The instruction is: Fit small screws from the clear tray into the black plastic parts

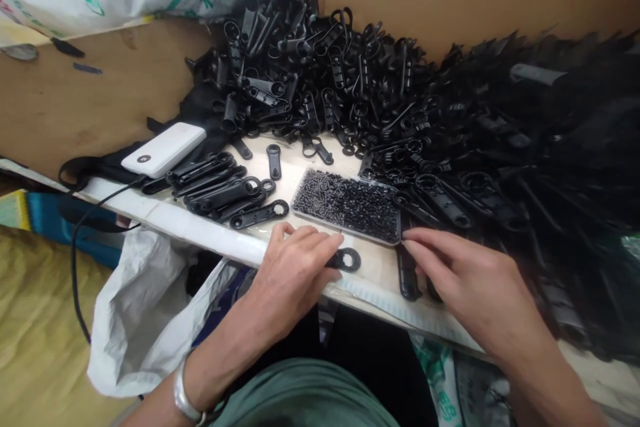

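The left hand's [295, 270] grip holds a black ring-ended part [353, 259], its ring showing at three o'clock, by the desk's [287, 163] edge. The right hand's [463, 273] grip is narrow, fingertips pinched beside the clear tray's [347, 230] four-o'clock corner; whether anything sits between them, I cannot tell.

I cannot see most of the ring-ended black plastic bar [357, 259], hidden by the bare left hand [295, 270].
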Motion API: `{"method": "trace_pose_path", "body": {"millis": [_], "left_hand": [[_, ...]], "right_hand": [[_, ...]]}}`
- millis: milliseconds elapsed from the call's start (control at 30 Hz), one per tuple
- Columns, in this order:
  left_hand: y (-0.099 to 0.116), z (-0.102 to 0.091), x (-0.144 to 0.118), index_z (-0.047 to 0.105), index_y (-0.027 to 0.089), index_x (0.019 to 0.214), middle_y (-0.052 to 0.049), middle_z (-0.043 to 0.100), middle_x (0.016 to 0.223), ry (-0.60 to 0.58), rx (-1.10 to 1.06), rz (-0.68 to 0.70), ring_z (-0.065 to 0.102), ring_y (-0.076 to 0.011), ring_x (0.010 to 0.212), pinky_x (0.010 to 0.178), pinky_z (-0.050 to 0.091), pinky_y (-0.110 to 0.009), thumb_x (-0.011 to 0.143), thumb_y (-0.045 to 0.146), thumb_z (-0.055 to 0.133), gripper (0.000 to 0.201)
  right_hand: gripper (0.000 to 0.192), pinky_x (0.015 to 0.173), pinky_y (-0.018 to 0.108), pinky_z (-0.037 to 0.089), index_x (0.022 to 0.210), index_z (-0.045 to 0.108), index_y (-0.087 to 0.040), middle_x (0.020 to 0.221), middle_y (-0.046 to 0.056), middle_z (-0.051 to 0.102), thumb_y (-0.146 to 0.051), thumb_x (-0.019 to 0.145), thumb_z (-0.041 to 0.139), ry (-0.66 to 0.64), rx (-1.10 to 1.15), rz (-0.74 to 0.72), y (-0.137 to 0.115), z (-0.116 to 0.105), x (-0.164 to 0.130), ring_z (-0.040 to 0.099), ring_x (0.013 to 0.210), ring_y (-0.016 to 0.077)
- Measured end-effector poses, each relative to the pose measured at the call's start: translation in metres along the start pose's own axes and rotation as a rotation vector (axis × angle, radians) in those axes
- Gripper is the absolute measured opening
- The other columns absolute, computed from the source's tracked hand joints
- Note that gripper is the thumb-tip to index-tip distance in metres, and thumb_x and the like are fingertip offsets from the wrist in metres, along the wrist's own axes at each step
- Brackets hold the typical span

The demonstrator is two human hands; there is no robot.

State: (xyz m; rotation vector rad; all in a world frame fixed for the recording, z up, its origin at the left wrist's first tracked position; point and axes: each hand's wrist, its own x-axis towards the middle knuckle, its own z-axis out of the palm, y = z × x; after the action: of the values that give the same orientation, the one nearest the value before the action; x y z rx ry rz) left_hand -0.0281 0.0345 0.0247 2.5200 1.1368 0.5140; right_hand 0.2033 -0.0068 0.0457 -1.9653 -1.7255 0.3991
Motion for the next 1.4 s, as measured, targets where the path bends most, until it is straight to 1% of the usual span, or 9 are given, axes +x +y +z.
{"method": "trace_pose_path", "body": {"millis": [100,233,467,633,800,933,1167,1267,1400], "left_hand": [[-0.008,-0.010,0.002,0.059,0.022,0.107,-0.002,0.069,0.095,0.080,0.022,-0.007,0.058,-0.0192,0.089,0.083,0.031,-0.037,0.085,0.021,0.063,0.022],[-0.025,-0.026,0.016,0.065,0.020,0.094,-0.004,0.068,0.082,0.137,0.172,-0.065,0.055,-0.0203,0.082,0.075,0.032,-0.036,0.090,0.019,0.053,0.013],[-0.031,-0.034,0.059,0.064,0.017,0.079,-0.005,0.066,0.080,-0.024,0.254,-0.050,0.053,-0.0205,0.082,0.071,0.030,-0.034,0.089,0.013,0.048,0.019],[-0.030,-0.029,0.086,0.056,0.016,0.067,-0.005,0.062,0.074,-0.100,0.336,0.006,0.053,-0.0217,0.084,0.073,0.028,-0.036,0.084,0.008,0.048,0.021],[-0.034,-0.034,0.090,0.053,0.015,0.061,-0.004,0.060,0.066,-0.162,0.362,-0.021,0.053,-0.0189,0.073,0.072,0.027,-0.036,0.081,0.006,0.048,0.022],[-0.033,-0.039,0.085,0.058,0.015,0.064,-0.003,0.061,0.066,-0.154,0.276,-0.083,0.054,-0.0181,0.073,0.073,0.028,-0.035,0.082,0.010,0.049,0.021],[-0.019,-0.019,0.096,0.060,0.016,0.063,-0.005,0.064,0.071,-0.238,0.165,0.069,0.055,-0.0211,0.085,0.073,0.026,-0.035,0.076,0.002,0.049,0.021],[-0.021,-0.015,0.100,0.057,0.015,0.060,-0.005,0.063,0.067,-0.254,0.139,0.065,0.055,-0.0214,0.083,0.075,0.027,-0.037,0.076,0.003,0.050,0.022],[-0.030,-0.022,0.099,0.060,0.016,0.064,-0.002,0.065,0.070,-0.244,0.050,0.035,0.056,-0.0192,0.081,0.077,0.031,-0.034,0.080,0.010,0.053,0.018]], "right_hand": [[0.018,0.068,0.035,0.047,0.093,0.070,-0.024,0.095,0.002,0.068,-0.026,0.090,0.053,-0.049,-0.347,-0.190,-0.009,0.002,0.021,0.064,0.079,0.0229],[0.015,0.055,0.028,0.036,0.098,0.068,-0.028,0.094,0.000,0.065,-0.029,0.092,0.055,-0.095,-0.555,-0.232,-0.021,0.011,0.043,0.061,0.077,0.0196],[0.017,0.050,0.028,0.020,0.079,0.060,-0.022,0.081,0.001,0.060,-0.021,0.092,0.050,-0.187,-0.653,-0.278,-0.022,0.024,0.062,0.057,0.066,0.0169],[0.015,0.051,0.028,0.026,0.079,0.056,-0.022,0.081,0.000,0.060,-0.021,0.092,0.049,-0.204,-0.599,-0.226,-0.020,0.019,0.063,0.058,0.071,0.0186],[0.008,0.060,0.029,0.037,0.089,0.061,-0.027,0.084,-0.004,0.063,-0.026,0.091,0.053,-0.117,-0.381,-0.204,-0.007,0.007,0.056,0.060,0.073,0.0173],[0.013,0.061,0.030,0.039,0.090,0.063,-0.028,0.081,-0.004,0.065,-0.031,0.089,0.050,-0.057,-0.281,-0.212,0.003,0.003,0.048,0.060,0.067,0.0181],[0.020,0.053,0.029,0.037,0.088,0.063,-0.027,0.081,-0.002,0.067,-0.032,0.090,0.044,0.018,-0.268,-0.280,0.006,0.007,0.040,0.062,0.065,0.0195],[0.021,0.053,0.029,0.037,0.089,0.063,-0.027,0.081,-0.001,0.066,-0.033,0.091,0.043,-0.001,-0.256,-0.303,0.006,0.006,0.038,0.061,0.064,0.0189],[0.021,0.055,0.029,0.038,0.089,0.063,-0.026,0.080,-0.001,0.066,-0.033,0.091,0.043,-0.017,-0.197,-0.293,0.005,0.004,0.036,0.059,0.062,0.0181]]}}
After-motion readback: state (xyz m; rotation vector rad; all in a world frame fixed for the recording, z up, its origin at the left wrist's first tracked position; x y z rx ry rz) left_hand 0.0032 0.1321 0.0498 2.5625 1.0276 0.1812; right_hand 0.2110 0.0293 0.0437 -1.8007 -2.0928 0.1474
